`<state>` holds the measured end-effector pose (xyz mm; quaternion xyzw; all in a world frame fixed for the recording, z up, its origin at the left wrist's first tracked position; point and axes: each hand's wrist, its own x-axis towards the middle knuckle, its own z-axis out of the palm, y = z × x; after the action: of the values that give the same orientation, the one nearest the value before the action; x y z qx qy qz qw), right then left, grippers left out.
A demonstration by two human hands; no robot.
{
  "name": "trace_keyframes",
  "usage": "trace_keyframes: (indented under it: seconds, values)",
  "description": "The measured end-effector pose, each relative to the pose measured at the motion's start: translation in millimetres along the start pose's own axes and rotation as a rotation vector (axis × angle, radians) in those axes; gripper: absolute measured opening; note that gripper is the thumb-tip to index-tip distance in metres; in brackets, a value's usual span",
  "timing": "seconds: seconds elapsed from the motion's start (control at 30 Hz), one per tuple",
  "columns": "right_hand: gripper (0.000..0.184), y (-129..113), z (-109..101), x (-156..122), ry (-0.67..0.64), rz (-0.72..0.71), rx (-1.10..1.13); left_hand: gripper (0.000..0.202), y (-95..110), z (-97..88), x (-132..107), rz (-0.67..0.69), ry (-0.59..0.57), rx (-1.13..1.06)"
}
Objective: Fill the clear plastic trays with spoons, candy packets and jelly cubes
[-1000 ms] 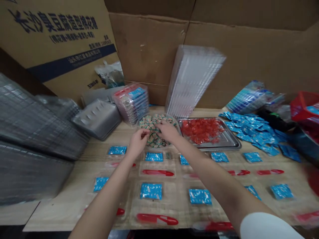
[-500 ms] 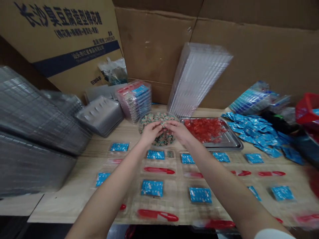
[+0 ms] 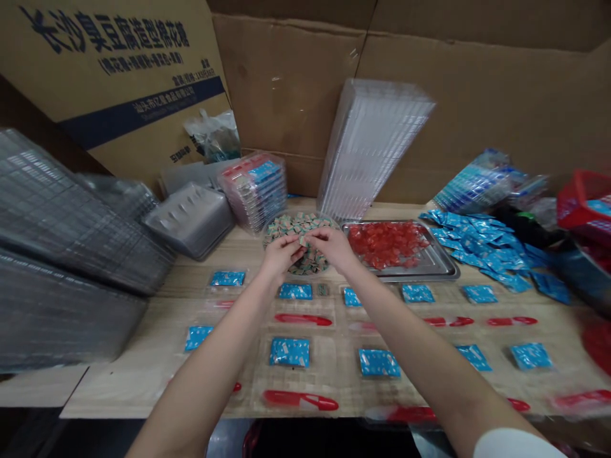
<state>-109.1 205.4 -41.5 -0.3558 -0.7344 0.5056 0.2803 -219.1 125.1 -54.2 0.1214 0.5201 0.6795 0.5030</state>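
A second ago your hands were apart, with your right hand reaching into the bowl. Now your left hand (image 3: 280, 256) and right hand (image 3: 337, 248) are close together over the round bowl (image 3: 308, 275). One little square (image 3: 303, 242) is between your fingertips. Lots more little squares (image 3: 286, 224) fill the bowl.

The table (image 3: 112, 388) is pale wood. Blue packets and red sticks sit in clear trays along the near side. Right of the bowl is a metal tray (image 3: 449, 272) with red packets (image 3: 389, 245) on it. Farther right is a heap of blue packets (image 3: 477, 242). A tall stack of clear trays (image 3: 375, 140) stands on the far side, in front of brown cardboard (image 3: 286, 83). A big printed box (image 3: 133, 38) is at far left.

Your arms reach out from the near edge and come together. On each hand, the thumb and first finger are pinched nearly closed on the little square. I can't tell which hand grips it more.
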Motion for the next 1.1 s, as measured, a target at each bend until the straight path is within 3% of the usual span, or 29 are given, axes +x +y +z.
trace_keyframes:
  seconds: [0.23,0.4,0.57,0.77,0.87,1.1]
  values:
    - [0.014,1.7,-2.3,7.3,-0.043,-0.258,-0.333,0.015,8.4,-6.4,-11.8,-0.060,-0.071,0.011]
    - [0.022,17.0,-4.5,11.9,0.066,-0.137,-0.521,0.018,24.4,-27.7,-7.2,0.131,0.111,-0.037]
    - [0.021,17.3,11.8,26.4,-0.078,-0.181,-0.697,0.019,34.8,-51.2,-2.7,0.207,0.233,-0.035]
    - [0.026,6.3,36.7,29.2,-0.217,-0.275,-0.805,0.021,18.7,-47.4,-1.5,0.158,0.212,-0.015]
    - [0.027,8.3,36.8,22.8,-0.204,-0.265,-0.765,0.021,16.9,-47.1,-0.2,0.148,0.215,-0.016]
    - [0.016,16.9,23.1,33.0,-0.061,-0.078,-0.477,0.019,19.4,-47.3,-2.5,0.134,0.207,-0.038]
